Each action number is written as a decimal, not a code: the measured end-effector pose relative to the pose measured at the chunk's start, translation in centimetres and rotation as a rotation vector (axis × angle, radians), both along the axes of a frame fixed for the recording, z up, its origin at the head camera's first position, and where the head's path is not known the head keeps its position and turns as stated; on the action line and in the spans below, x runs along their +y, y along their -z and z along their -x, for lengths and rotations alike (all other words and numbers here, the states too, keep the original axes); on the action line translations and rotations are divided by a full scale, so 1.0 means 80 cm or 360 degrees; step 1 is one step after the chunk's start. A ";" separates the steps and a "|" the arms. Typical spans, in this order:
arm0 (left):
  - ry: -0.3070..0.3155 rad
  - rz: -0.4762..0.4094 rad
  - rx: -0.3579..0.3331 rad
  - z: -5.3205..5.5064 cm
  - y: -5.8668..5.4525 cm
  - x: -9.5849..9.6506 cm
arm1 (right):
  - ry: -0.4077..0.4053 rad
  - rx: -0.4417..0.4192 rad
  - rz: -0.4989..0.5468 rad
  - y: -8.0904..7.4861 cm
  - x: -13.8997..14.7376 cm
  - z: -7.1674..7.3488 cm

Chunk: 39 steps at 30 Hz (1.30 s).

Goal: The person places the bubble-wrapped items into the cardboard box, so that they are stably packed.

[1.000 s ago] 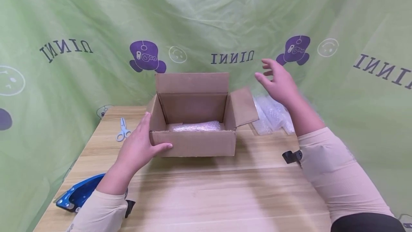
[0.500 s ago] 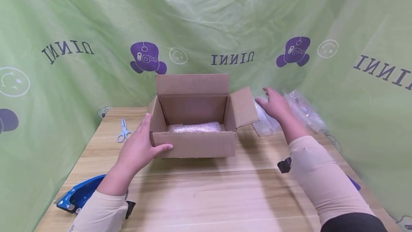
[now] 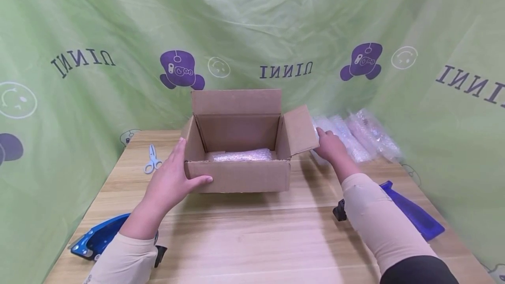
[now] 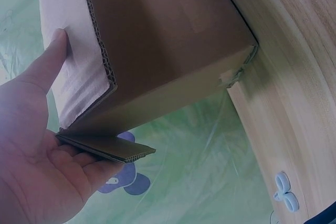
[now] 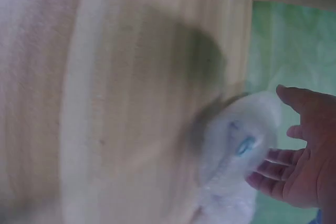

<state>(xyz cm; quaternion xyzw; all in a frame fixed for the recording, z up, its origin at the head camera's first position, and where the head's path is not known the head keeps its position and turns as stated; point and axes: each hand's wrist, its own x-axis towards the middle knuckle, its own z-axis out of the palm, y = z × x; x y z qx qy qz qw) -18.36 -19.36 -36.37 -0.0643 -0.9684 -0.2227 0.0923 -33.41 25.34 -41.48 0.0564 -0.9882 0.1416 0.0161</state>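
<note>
A brown cardboard box [image 3: 236, 176] stands with its top flaps spread. One bubble-wrapped item [image 3: 241, 155] lies inside it. My left hand [image 3: 167, 179] holds the box at its near left corner; in the left wrist view the thumb lies on the front flap and the fingers are at the side flap [image 4: 113, 149]. My right hand [image 3: 330, 146] is beside the box's right flap, at the leftmost of several bubble-wrap packets [image 3: 347, 137]. Seen from the right wrist, its thumb stands apart from the fingers, which are against or just behind a clear bubble-wrap packet [image 5: 239, 142]; contact is unclear.
Light-blue scissors [image 3: 151, 159] lie left of the box on the wooden table [image 3: 244, 236]. A blue tool [image 3: 100, 236], partly hidden by the left forearm, is at the front left. A purple-blue object [image 3: 416, 214] lies beyond the right forearm. A green curtain [image 3: 244, 25] hangs behind.
My right hand has come down from above the packets and moved left, towards the packet nearest the box. The left hand and the box have stayed in place.
</note>
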 end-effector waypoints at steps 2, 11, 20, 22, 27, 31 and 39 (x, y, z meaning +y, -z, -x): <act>0.0001 0.0002 0.0002 0.000 0.000 0.000 | 0.0005 -0.0025 0.0019 0.006 0.001 -0.001; -0.0020 -0.0003 -0.0005 -0.001 -0.002 0.000 | 0.0073 -0.0081 0.0093 0.020 -0.003 0.001; -0.0016 -0.0003 -0.0001 0.000 -0.002 0.000 | 0.0167 -0.0018 0.0104 0.032 -0.001 0.004; -0.0019 -0.0004 -0.0005 0.000 -0.002 0.001 | 0.0176 -0.0020 0.0115 0.033 -0.001 0.006; -0.0015 -0.0012 -0.0006 -0.001 -0.002 0.002 | 0.0167 0.0003 0.0094 0.034 0.000 0.009; -0.0010 -0.0016 0.0004 0.000 -0.001 0.003 | 0.0157 0.0003 0.0092 0.032 0.003 0.008; -0.0010 -0.0011 0.0018 -0.001 0.001 0.002 | 0.0104 -0.0086 0.0189 0.014 0.014 0.004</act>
